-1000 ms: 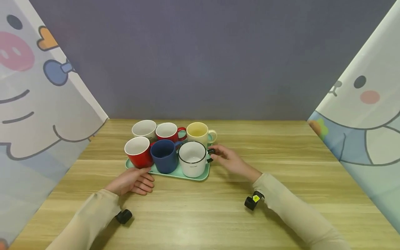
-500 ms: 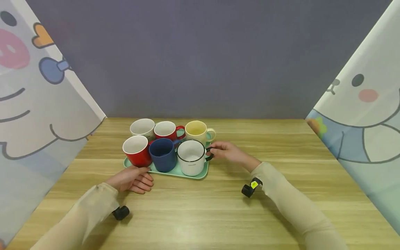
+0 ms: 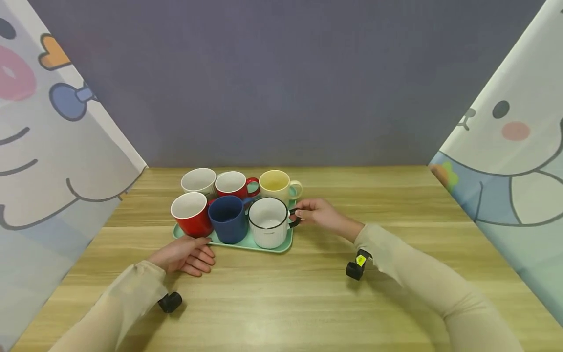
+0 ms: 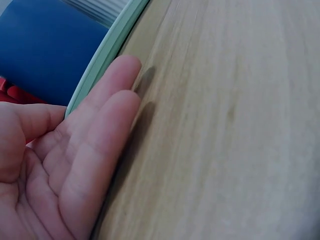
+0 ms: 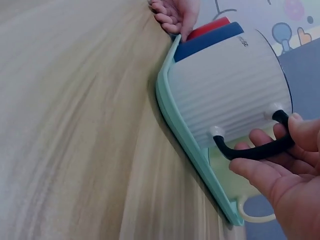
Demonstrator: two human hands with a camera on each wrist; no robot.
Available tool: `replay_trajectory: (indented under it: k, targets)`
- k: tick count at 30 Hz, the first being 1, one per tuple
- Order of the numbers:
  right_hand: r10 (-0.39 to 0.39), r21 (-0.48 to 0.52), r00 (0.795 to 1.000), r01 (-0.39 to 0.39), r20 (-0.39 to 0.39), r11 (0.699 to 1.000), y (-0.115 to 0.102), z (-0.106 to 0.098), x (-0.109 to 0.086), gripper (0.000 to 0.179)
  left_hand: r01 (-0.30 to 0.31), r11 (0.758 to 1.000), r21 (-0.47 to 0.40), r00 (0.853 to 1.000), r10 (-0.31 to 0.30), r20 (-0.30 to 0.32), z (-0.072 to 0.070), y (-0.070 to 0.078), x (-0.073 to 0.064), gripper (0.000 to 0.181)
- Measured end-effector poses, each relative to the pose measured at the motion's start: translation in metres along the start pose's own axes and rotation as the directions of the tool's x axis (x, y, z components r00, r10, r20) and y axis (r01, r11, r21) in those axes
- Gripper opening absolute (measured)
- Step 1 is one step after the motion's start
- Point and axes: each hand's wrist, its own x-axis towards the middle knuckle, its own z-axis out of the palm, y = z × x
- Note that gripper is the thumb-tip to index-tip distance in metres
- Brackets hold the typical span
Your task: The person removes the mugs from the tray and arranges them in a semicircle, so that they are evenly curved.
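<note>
A white ribbed mug [image 3: 269,230] with a black rim and black handle stands at the front right of a mint-green tray [image 3: 252,240]. My right hand [image 3: 323,215] pinches its handle [image 5: 260,150] between thumb and fingers. Beside it on the tray sit a blue mug [image 3: 228,222] and a red mug [image 3: 191,215], with a yellow mug [image 3: 281,188], a smaller red mug [image 3: 231,186] and a whitish mug [image 3: 198,182] behind. At the tray's front left edge, my left hand [image 3: 186,255] rests with its thumb touching the rim and its other fingers extended alongside.
The tray lies on a wood-grain table [image 3: 264,298]. A dark grey panel [image 3: 281,83] rises behind the table. Cartoon-printed sheets [image 3: 53,146] flank both sides.
My right fingers have closed on the white mug's handle, having been loosely around it. The left hand holds its place at the tray's rim. The head view has shifted slightly.
</note>
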Motion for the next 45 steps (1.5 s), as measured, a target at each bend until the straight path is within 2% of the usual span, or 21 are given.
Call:
replay_trajectory:
  k: [6,11,18,22,30,45]
  targets:
    - [0.002,0.015,1.000,-0.002,-0.006,1.000,-0.004,-0.002,0.000,0.022,0.002,1.000,0.005,1.000,-0.002,-0.005,-0.001,-0.001,-0.002,0.042]
    - [0.001,0.035,0.999,0.000,-0.033,0.999,-0.010,-0.010,-0.007,0.023,0.000,1.000,0.010,1.000,0.000,-0.013,-0.002,-0.002,0.000,0.042]
    - [0.007,0.000,0.997,-0.007,-0.072,1.000,-0.018,-0.038,-0.030,0.025,-0.007,1.000,0.024,1.000,0.008,-0.014,0.003,0.002,0.008,0.042]
    - [0.001,-0.009,0.996,-0.002,-0.091,1.000,-0.019,-0.051,-0.039,0.024,-0.009,0.999,0.033,0.999,0.010,-0.030,0.005,0.002,0.008,0.042]
    - [-0.007,-0.019,0.993,0.005,-0.115,1.000,-0.013,-0.069,-0.048,0.020,0.004,0.999,0.037,0.999,-0.002,-0.038,0.001,-0.002,0.000,0.043]
    - [-0.032,0.021,0.984,0.036,-0.174,0.999,-0.001,-0.098,-0.069,0.020,-0.007,0.999,0.042,1.000,0.008,-0.022,0.003,-0.002,0.001,0.044]
